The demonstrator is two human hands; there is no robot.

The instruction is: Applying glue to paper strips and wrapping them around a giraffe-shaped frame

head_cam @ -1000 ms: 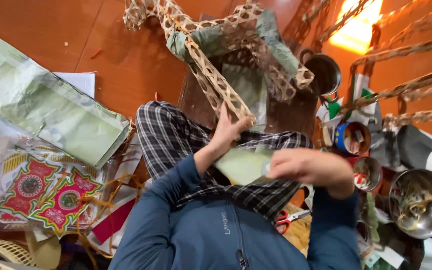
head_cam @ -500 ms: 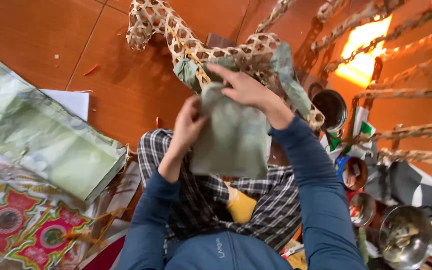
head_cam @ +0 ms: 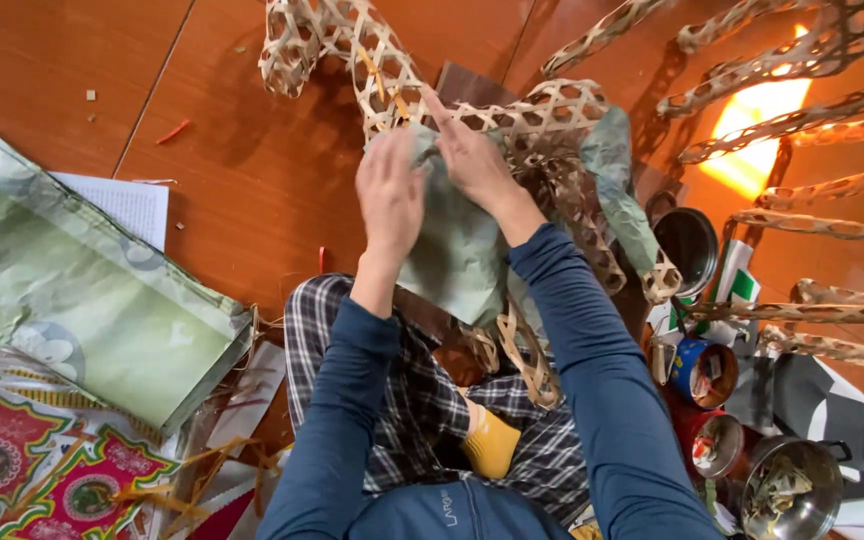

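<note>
A: Far left, on the wooden floor (head_cam: 252, 190)?
B: Folded green paper stack (head_cam: 82, 300), white printed sheet (head_cam: 127, 205) poking out behind it, red patterned paper (head_cam: 42, 480) below.
A: Hands?
B: Left hand (head_cam: 390, 195) flat on a pale green paper sheet (head_cam: 457, 250), fingers (head_cam: 377, 160) straight and close together. Right hand (head_cam: 474, 155) just beside it, fingers loosely spread, pressing the same sheet.
A: Where's the sheet?
B: Draped over the woven bamboo frame (head_cam: 542, 120), above the lap in plaid trousers (head_cam: 402, 400).
A: Right side?
B: Blue tin (head_cam: 700, 370), red tin (head_cam: 714, 440), steel pot (head_cam: 792, 485) with scraps, more bamboo lattice strips (head_cam: 822, 225).
</note>
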